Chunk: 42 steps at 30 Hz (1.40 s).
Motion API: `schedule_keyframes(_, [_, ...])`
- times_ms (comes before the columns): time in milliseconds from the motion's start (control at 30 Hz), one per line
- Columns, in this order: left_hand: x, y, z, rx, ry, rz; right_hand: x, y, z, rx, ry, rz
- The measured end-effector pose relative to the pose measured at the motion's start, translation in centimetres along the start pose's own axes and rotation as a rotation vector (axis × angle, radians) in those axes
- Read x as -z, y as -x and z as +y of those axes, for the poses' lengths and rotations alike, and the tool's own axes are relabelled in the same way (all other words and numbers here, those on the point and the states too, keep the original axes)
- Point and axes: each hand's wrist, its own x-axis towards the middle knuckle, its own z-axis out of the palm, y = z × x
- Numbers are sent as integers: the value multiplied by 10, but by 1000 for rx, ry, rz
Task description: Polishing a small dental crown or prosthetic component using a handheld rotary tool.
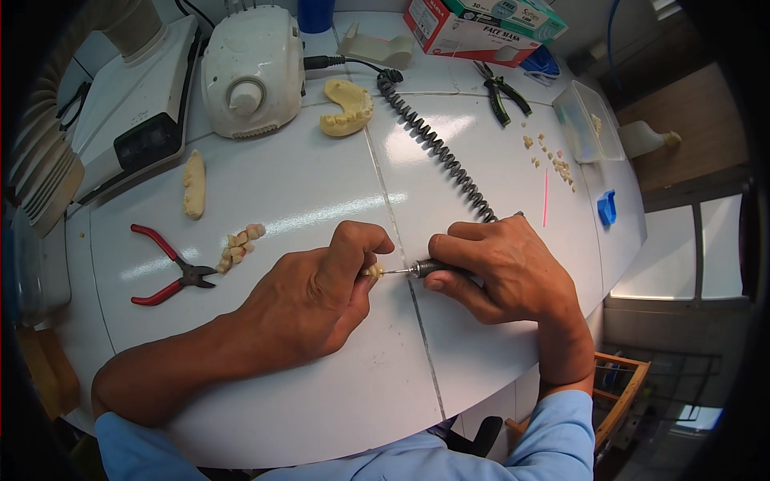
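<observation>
Pinched in the fingertips of my left hand (317, 293) is a small yellowish tooth-shaped piece (374, 271), partly hidden by the fingers. My right hand (505, 268) is closed round a dark rotary handpiece (437, 268) with a silver collar. Its thin metal bit points left and meets the piece, or nearly so. A coiled black cord (433, 144) runs from the handpiece back to a white control unit (253, 68) with a round knob. Left of my left hand lie several similar tooth pieces (238, 247) and red-handled cutting pliers (180, 272) with parted handles.
A horseshoe-shaped dental cast (349, 108) and a narrow cast (194, 184) lie on the white table. Farther right are green-handled pliers (503, 92), scattered tooth pieces (561, 167), a pink stick (546, 198), a clear container (589, 124) and a blue piece (606, 208). An extraction hose (40, 120) stands left.
</observation>
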Motion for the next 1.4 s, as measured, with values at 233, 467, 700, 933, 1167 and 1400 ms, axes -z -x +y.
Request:
schedule_keyframes(233, [1, 0, 2, 15, 31, 16, -1, -1, 0, -26, -5, 14])
schedule_keyframes(467, [-3, 1, -2, -48, -6, 45, -2, 1, 3, 3, 39, 31])
schedule_keyframes(700, [-6, 0, -2, -110, -116, 43, -2, 3, -4, 38, 122, 16])
schedule_keyframes(933, [-7, 3, -3, -130, -168, 48, -4, 2, -6, 41, 146, 12])
schedule_keyframes(1167, [-11, 3, -4, -208, -224, 46, -2, 3, -3, 95, 143, 4])
schedule_keyframes(1400, [-10, 3, -3, -228, -240, 31, -3, 3, -2, 108, 133, -7])
